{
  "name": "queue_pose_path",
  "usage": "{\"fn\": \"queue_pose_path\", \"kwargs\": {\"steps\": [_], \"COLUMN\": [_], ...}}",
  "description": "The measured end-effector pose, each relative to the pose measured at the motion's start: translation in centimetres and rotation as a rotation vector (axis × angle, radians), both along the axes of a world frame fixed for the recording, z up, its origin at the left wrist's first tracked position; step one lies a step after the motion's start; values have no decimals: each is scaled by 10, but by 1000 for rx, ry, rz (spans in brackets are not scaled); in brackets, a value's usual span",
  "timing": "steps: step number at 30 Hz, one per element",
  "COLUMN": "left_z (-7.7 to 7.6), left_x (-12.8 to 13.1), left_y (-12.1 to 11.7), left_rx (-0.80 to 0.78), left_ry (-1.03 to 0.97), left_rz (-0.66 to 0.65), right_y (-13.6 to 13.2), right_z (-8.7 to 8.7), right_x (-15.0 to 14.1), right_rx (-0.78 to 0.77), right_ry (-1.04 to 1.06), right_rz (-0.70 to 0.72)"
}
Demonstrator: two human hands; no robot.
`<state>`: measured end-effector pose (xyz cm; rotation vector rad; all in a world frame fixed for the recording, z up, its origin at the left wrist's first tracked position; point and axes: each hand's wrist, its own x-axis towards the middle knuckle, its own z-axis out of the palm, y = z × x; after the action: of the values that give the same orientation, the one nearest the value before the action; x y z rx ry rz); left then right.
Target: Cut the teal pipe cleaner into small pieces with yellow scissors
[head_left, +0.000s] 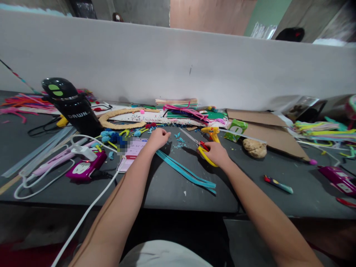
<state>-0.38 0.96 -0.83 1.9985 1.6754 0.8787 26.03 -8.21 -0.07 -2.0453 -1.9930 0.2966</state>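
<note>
My right hand [218, 154] is closed round the yellow-and-red handles of a pair of scissors [205, 148]. The long blades point away to the left, slightly parted. Left of them, my left hand [159, 139] has its fingers curled together just above the desk; what they pinch, if anything, is hidden. A bundle of teal pipe cleaners [186, 170] lies on the desk, running from under my left wrist towards the front right. Small cut blue bits [180, 139] are scattered between my left hand and the blades.
A yellow glue gun [210, 131] and a green box [236, 129] stand behind my right hand. Beside my left forearm lies a phone [131, 154]. A black bottle [75, 107] and a purple power strip [86, 165] are at left. Cardboard [278, 139] and a cutter [278, 184] lie right.
</note>
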Motion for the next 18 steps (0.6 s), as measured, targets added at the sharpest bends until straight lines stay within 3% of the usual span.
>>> {"fn": "queue_pose_path", "kwargs": {"steps": [8,18], "left_z": [-4,6], "left_x": [-7,-2], "left_y": [2,-4], "left_rx": [-46,21], "left_ry": [73,33], "left_rz": [-28,-32], "right_y": [1,-5], "right_z": [-3,2], "right_x": [-2,-7], "right_rx": [67,227], "right_ry": [16,157], "right_rz": [-29,-8]}}
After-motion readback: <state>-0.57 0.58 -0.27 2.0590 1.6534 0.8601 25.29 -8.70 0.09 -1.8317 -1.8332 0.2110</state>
